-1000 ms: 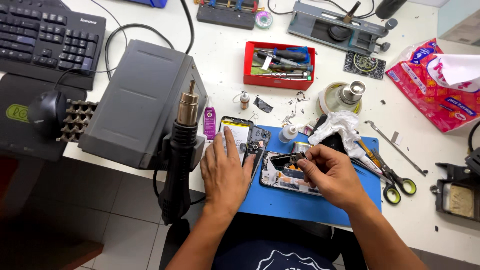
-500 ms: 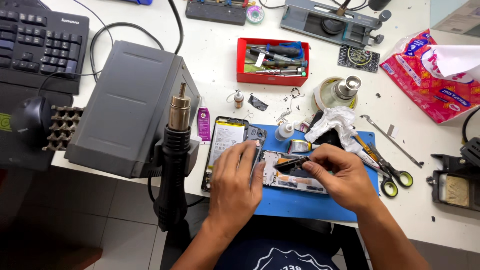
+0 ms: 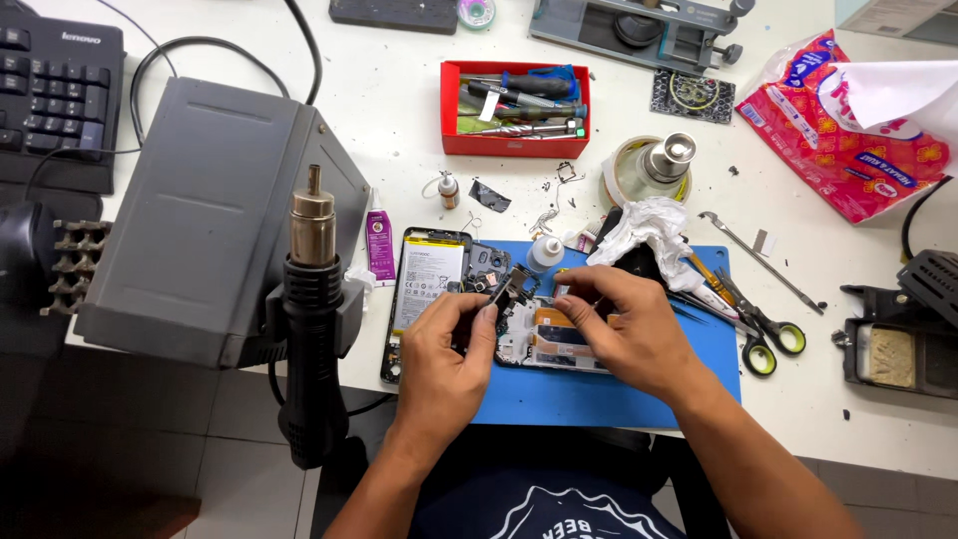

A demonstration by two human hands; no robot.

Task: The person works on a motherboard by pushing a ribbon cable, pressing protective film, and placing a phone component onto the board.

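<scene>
Your left hand (image 3: pixel 444 349) pinches a small dark board (image 3: pixel 512 289) btwn thumb and fingertips, lifting it just above the open phone (image 3: pixel 544 344). Fingers closed tight on the part, wrist resting at the blue mat's (image 3: pixel 619 394) near-left edge.

Your right hand (image 3: pixel 619 324) curls over the phone's middle, fingertips bunched together near the board. Can't tell whether they grip anything; whatever's under them is hidden.

The phone lies flat on the mat, guts exposed, partly covered by both hands. Just left of it, half off the mat, sits the back frame w/ battery (image 3: pixel 429 274), white label up.

Around you:
- hot-air gun (image 3: pixel 311 299) upright in its holder on the grey station (image 3: pixel 200 215), left of your left hand
- small purple tube (image 3: pixel 379 240) btwn station and battery
- white bottle (image 3: pixel 544 252) just above the board
- crumpled tissue (image 3: pixel 644 225) at the mat's top edge
- scissors (image 3: pixel 758 324) w/ green-yellow handles at the mat's right edge
- red tray (image 3: pixel 514 140) of tools further back
- tape roll (image 3: pixel 649 170) w/ a metal cap on it
- pink tissue pack (image 3: pixel 848 130), far right
- keyboard (image 3: pixel 55 95), far left
</scene>
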